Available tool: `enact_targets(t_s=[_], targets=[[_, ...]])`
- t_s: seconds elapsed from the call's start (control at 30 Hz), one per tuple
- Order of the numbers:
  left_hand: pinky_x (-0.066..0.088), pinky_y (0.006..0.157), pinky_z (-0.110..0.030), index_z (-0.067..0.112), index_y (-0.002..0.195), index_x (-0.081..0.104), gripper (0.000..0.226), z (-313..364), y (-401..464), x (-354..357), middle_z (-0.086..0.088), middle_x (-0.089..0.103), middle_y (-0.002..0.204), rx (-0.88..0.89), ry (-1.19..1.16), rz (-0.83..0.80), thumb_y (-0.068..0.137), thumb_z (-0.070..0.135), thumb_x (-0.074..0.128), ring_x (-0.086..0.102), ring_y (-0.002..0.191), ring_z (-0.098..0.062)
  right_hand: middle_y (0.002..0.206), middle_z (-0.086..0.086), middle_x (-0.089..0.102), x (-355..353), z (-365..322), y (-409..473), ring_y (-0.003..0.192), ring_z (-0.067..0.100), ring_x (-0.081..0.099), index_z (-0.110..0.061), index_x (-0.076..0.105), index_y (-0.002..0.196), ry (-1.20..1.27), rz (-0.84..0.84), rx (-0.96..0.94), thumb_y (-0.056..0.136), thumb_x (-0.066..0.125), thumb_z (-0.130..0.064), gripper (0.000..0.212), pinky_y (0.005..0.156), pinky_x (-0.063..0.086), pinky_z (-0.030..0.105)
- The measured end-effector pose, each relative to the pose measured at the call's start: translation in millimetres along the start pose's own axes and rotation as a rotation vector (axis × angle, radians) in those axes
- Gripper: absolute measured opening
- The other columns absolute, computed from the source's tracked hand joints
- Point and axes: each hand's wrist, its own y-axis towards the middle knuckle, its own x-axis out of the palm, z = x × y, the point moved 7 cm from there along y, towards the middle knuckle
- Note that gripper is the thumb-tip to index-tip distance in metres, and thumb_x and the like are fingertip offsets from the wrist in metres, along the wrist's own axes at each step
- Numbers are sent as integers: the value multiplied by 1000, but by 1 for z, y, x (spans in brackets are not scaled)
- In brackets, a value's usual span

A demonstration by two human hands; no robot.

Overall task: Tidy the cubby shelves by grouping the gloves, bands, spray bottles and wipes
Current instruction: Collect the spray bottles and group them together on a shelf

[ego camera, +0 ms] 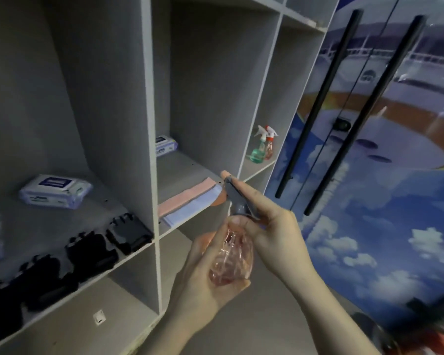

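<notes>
Holding pink spray bottle (230,260): left hand (203,283) cups body, right hand (262,221) grips its trigger head; two bottles (263,144) grouped, wipes (55,190) still split.

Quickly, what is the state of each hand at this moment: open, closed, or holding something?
Left hand: holding the body of the pink spray bottle from below.
Right hand: holding the bottle's grey spray head.

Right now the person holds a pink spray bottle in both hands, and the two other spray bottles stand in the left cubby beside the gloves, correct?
Not quite. Both hands, left hand and right hand, do hold the pink spray bottle, but the head view shows the two other spray bottles standing in the rightmost cubby, away from the gloves.
</notes>
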Motion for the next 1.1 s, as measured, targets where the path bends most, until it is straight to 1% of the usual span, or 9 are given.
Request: enact_targets(t_s=[0.07,0.27,0.33,0.47,0.57,0.67,0.77,0.9,1.1], targets=[[57,86,-36,62,140,18,102,-36,-32,47,28,37,132,-185,93,15,62,48,82,57,109,6,124,-36,57,-15,24,15,112,-3,60,-63,40,132,14,-18,12,83,69,-10,77,93,54,38],[57,81,-26,60,142,18,102,-75,36,106,23,40,135,-180,80,14,61,50,79,60,103,6,117,-45,55,-42,92,73,111,21,63,-66,39,130,35,-47,-3,84,67,-7,79,87,55,47],[50,88,-13,65,136,22,94,-98,56,122,23,41,138,-184,9,2,63,51,80,55,113,7,117,-46,54,-45,113,96,112,16,63,-66,39,130,44,-55,-2,85,68,-8,79,89,55,44],[34,90,3,72,125,27,87,-129,131,150,32,40,135,-186,-60,4,69,36,83,43,122,13,118,-51,48,-59,155,153,104,-19,55,-64,38,132,32,-29,-3,86,69,-14,75,85,51,13],[51,94,-26,64,137,19,97,-145,190,172,25,40,135,-177,-26,-13,65,44,80,55,118,-4,115,-50,51,-78,189,202,100,-21,54,-62,38,133,10,-10,14,86,69,-15,74,83,45,5],[53,93,-43,62,141,12,98,-162,244,195,22,36,131,-177,-32,-47,63,56,71,59,115,-14,118,-42,56,-97,224,246,103,-16,58,-58,44,132,16,34,39,84,70,-12,72,87,53,19],[49,96,-33,64,135,18,87,-178,288,215,23,36,138,-158,55,-79,69,53,73,51,122,-9,114,-35,62,-104,265,278,99,-7,63,-59,43,132,19,59,92,84,70,-13,72,86,56,31],[38,73,2,58,140,20,93,-217,338,244,44,32,123,-229,101,-98,70,43,79,46,106,11,108,-11,69,-98,329,317,93,7,67,-48,41,138,20,22,149,86,69,-17,67,84,56,37],[37,67,3,44,126,51,68,-284,413,270,29,46,110,-385,35,14,68,28,83,54,99,8,109,-17,66,-77,421,396,100,3,63,-45,48,129,126,-100,152,87,68,-10,58,93,53,32]])
